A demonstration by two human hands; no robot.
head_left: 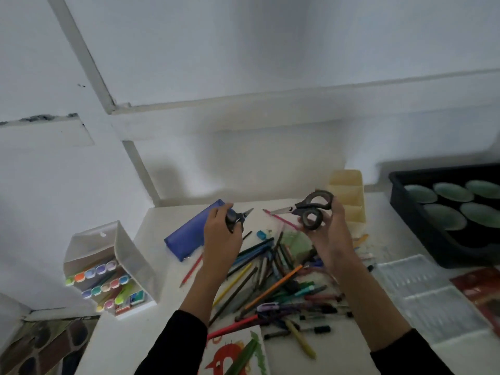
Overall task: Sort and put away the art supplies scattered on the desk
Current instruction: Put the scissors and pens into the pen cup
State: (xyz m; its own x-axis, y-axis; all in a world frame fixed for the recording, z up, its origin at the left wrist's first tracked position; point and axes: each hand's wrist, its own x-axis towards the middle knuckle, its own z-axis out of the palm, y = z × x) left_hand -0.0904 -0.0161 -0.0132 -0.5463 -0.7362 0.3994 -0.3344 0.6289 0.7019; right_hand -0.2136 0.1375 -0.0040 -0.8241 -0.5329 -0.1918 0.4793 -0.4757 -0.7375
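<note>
My left hand grips a small pair of dark snips, blades pointing right. My right hand holds large black-handled scissors above the desk, their blades pointing left. Below both hands lies a heap of coloured pencils and pens on the white desk. A blue pencil case lies behind my left hand. A cream compartment organiser stands just behind my right hand.
A clear marker stand with pastel-capped markers sits at the desk's left edge. A black tray with green discs is at the right. Clear plastic trays, a red packet and a drawing pad lie near the front.
</note>
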